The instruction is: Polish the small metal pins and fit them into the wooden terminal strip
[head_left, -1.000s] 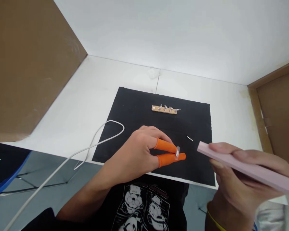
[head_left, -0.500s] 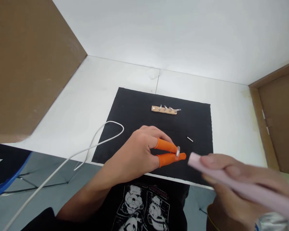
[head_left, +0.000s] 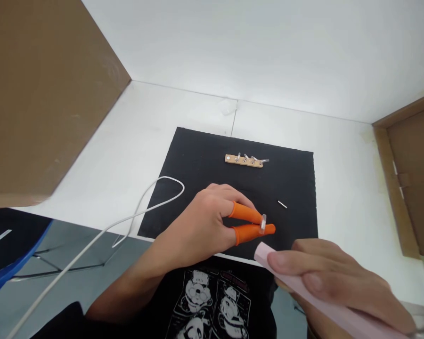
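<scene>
My left hand (head_left: 212, 221) hovers over the near edge of a black mat (head_left: 205, 165). Its thumb and forefinger wear orange finger cots and pinch a small clear piece (head_left: 263, 223). My right hand (head_left: 335, 282) is at the lower right, closed round a long pink flat bar (head_left: 304, 294) whose tip sits just below the left fingertips. Farther back on the mat lies a small wooden strip with several metal parts (head_left: 246, 160). A short metal pin (head_left: 281, 204) lies on the mat right of my left hand.
The mat rests on a white table (head_left: 127, 141) set against a white wall. A brown board (head_left: 38, 94) stands at the left and a brown wooden panel (head_left: 413, 174) at the right. A white cable (head_left: 141, 207) loops over the table's near left edge.
My right hand has brought the pink bar down and to the left, its tip now close under the left fingertips. My left hand has kept its pinch and barely moved.
</scene>
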The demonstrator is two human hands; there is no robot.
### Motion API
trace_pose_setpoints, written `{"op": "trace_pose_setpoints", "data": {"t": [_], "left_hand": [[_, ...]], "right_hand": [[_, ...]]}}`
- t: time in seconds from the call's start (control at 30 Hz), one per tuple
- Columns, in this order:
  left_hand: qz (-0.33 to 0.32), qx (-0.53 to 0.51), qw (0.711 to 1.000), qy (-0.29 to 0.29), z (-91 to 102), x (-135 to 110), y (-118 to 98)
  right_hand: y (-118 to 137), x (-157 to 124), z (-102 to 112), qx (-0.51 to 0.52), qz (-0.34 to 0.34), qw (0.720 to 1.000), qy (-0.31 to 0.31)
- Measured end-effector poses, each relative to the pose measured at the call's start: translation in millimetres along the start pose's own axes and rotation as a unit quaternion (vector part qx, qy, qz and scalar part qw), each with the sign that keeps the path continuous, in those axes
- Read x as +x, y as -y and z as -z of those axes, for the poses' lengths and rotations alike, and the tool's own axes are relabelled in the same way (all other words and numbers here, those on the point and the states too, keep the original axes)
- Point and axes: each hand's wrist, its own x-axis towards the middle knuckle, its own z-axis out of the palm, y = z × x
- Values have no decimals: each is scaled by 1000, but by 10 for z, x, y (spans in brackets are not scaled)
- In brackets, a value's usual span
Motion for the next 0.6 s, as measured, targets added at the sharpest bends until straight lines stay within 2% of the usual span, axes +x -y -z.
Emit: {"op": "trace_pose_setpoints", "data": {"t": [0.17,0.27,0.37,0.43,0.5,0.6], "left_hand": [[9,4,1000,5,-8,-12,19],[12,5,1000,2,-21,-12,49],[5,-1,1000,-1,-20,-3,65],[4,-2,1000,0,-15,-2,61],[6,1,1000,0,-11,-8,52],[16,7,1000,0,-13,-22,42]], "right_hand": [[7,124,-90,5,-15,1000,-13],[14,182,-65,-14,14,1000,-7],[12,204,-47,-18,64,997,41],[-15,228,-34,-2,74,995,64],[-58,267,-14,13,69,996,46],[-96,316,7,15,60,998,-16]]}}
